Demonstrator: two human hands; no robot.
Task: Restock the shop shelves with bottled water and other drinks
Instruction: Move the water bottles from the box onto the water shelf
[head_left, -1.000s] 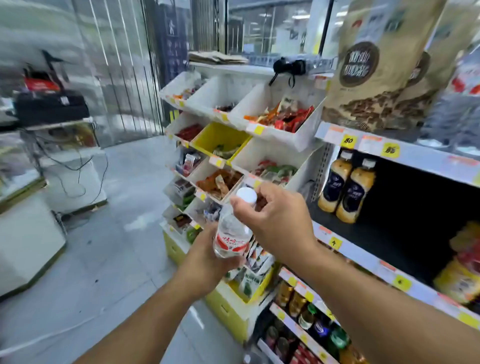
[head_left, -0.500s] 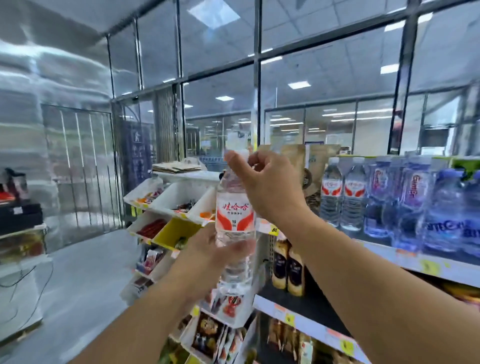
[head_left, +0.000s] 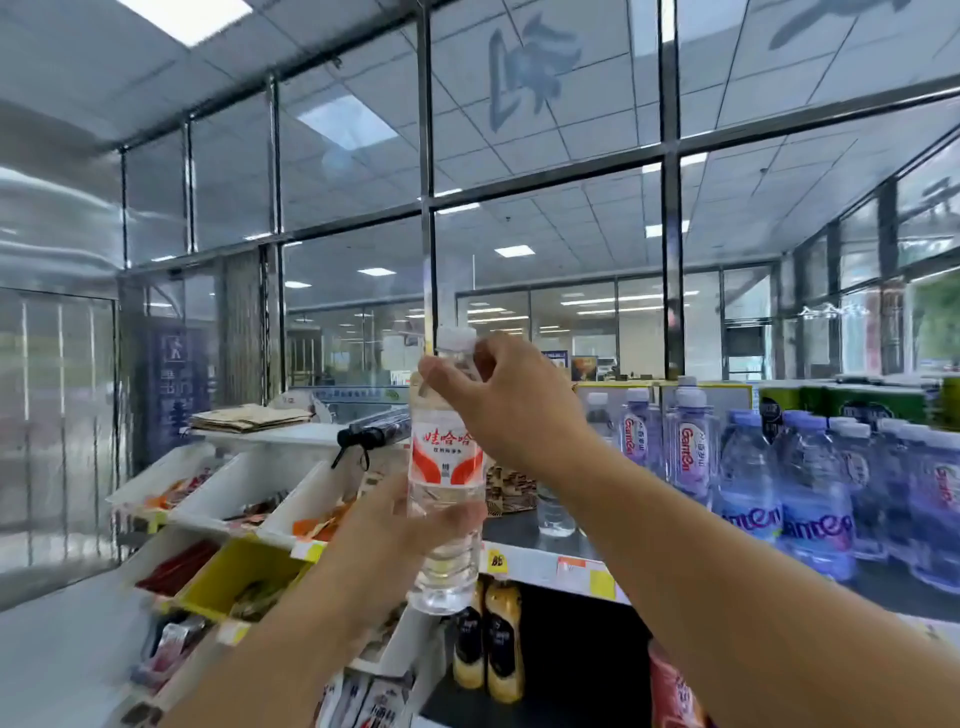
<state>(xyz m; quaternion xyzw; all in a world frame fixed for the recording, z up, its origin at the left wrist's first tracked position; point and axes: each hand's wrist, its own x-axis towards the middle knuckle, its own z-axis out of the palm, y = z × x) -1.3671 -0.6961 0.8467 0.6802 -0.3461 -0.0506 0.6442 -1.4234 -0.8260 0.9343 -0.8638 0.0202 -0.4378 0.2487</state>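
Both hands hold one upright water bottle (head_left: 447, 467) in the air before the top shelf's (head_left: 545, 564) left end. The left hand (head_left: 400, 540) wraps its lower body; the right hand (head_left: 511, 400) pinches its neck under the cap.

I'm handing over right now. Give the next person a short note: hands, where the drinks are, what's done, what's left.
Left hand: grips the lower body of the water bottle.
Right hand: grips the bottle's neck, just under the white cap.
The bottle is upright, in the air in front of the top shelf, not yet on it.
Done: purple-label water bottles already stand on that shelf, to the right.
Left: set this bottle in the open spot beside them, then carry on with more drinks.
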